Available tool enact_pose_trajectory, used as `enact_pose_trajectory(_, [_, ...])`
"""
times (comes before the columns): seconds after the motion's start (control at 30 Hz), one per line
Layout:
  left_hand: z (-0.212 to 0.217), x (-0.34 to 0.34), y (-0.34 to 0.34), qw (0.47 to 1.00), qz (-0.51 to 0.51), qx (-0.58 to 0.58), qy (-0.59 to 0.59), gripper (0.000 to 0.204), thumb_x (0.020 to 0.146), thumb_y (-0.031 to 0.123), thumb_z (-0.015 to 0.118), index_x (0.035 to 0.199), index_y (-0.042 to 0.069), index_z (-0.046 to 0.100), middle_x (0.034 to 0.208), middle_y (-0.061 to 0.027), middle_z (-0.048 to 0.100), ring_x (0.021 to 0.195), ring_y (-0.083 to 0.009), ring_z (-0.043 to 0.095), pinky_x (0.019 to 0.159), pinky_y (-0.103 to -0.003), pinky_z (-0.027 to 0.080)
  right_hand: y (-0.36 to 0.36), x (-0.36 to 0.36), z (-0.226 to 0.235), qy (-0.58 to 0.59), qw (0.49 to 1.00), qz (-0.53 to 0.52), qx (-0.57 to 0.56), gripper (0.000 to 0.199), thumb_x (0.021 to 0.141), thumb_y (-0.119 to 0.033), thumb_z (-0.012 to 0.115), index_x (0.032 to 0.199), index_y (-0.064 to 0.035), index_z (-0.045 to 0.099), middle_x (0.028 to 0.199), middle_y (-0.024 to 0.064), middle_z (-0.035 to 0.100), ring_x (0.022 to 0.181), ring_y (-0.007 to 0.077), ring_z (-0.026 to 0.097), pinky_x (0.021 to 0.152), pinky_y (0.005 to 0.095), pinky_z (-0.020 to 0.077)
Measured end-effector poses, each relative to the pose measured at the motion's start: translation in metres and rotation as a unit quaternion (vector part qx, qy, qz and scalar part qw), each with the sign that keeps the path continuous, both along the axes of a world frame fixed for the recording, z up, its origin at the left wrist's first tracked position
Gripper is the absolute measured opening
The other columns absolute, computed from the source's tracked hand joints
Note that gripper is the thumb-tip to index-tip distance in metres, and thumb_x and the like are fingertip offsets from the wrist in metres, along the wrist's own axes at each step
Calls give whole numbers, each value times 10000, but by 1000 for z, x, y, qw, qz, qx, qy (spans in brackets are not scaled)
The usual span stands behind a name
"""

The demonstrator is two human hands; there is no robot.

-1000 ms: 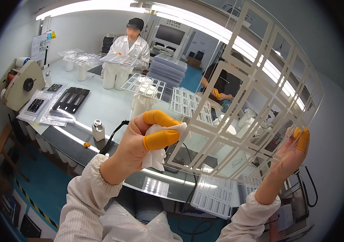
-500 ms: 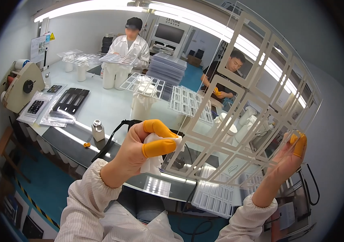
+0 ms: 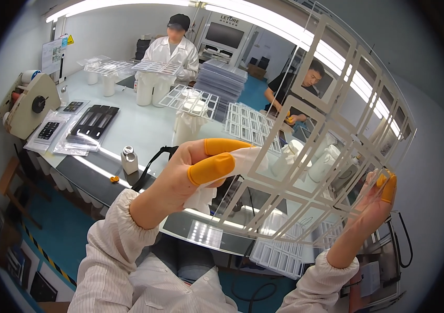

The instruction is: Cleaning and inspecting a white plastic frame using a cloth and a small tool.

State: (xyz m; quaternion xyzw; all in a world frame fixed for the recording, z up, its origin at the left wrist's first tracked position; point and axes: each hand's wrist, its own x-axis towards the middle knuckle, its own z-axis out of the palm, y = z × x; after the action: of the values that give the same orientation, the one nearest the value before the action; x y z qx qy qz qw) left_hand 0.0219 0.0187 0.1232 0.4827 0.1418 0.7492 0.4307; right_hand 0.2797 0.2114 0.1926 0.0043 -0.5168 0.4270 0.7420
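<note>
You are holding a large clear sheet [image 3: 331, 151] with a white grid of window frames up in front of you, filling the right half of the frame. Your left hand [image 3: 190, 175], in the centre, is pinching the sheet's left edge together with a white cloth [image 3: 204, 195]; the thumb and forefinger, both in orange finger covers, are closing on them while the other fingers are curling underneath. Your right hand [image 3: 373, 203], at the lower right, is gripping the sheet's lower right edge between orange-tipped fingers, the palm partly open behind it. Your striped white sleeves are coming in from the lower edge.

Just beyond your left hand, a small bottle [image 3: 128, 159] is standing on the pale table [image 3: 133, 125], at centre left. Farther toward the left, black trays in clear bags [image 3: 84, 128] are lying near a tape dispenser [image 3: 29, 104]. More grid sheets [image 3: 250, 125] are lying on the table behind your hands. At the top centre, a person in a white coat [image 3: 172, 49] is working at the far end, and another person in dark clothes [image 3: 297, 88] is leaning over, seen through the sheet.
</note>
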Motion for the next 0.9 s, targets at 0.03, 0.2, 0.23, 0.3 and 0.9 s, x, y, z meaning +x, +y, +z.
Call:
enact_pose_trajectory(0.03, [4, 4, 1, 1000, 7, -15, 8, 438, 729, 230, 660, 1054, -28, 523, 924, -95, 580, 720, -98, 573, 635, -187, 477, -3, -3, 1, -1, 1000, 1, -1, 202, 851, -215, 487, 881, -29, 559, 787, 46, 557, 754, 140, 518, 779, 285, 385])
enact_pose_trajectory(0.2, [4, 7, -4, 999, 19, -15, -24, 356, 695, 128, 686, 992, -10, 548, 868, -106, 594, 738, -153, 610, 677, -264, 519, -8, -8, 1, 25, 999, -13, -19, 195, 856, -207, 481, 865, -28, 560, 781, 48, 553, 730, 142, 504, 771, 284, 374])
enact_pose_trajectory(0.23, [4, 7, -5, 999, 19, -15, -25, 356, 695, 128, 686, 992, -10, 548, 868, -106, 594, 738, -153, 610, 677, -264, 519, -8, -7, 0, 25, 999, -13, -18, 195, 856, -207, 481, 865, -28, 560, 781, 48, 553, 730, 142, 504, 771, 284, 374])
enact_pose_trajectory(0.3, [2, 7, -7, 998, 55, -14, -16, 339, 679, 104, 697, 965, -10, 553, 848, -105, 599, 734, -155, 611, 678, -256, 517, -8, -4, -1, 23, 999, -23, -22, 194, 855, -205, 484, 870, -27, 559, 782, 49, 553, 724, 144, 501, 772, 280, 371])
enact_pose_trajectory(0.9, [9, 11, -6, 999, 4, 17, -31, 340, 707, 103, 660, 1000, -7, 528, 918, -120, 580, 764, -164, 608, 689, -268, 517, -11, -10, 4, -4, 998, 22, -52, 134, 840, -132, 452, 806, -14, 507, 697, 54, 438, 664, 142, 392, 657, 251, 329])
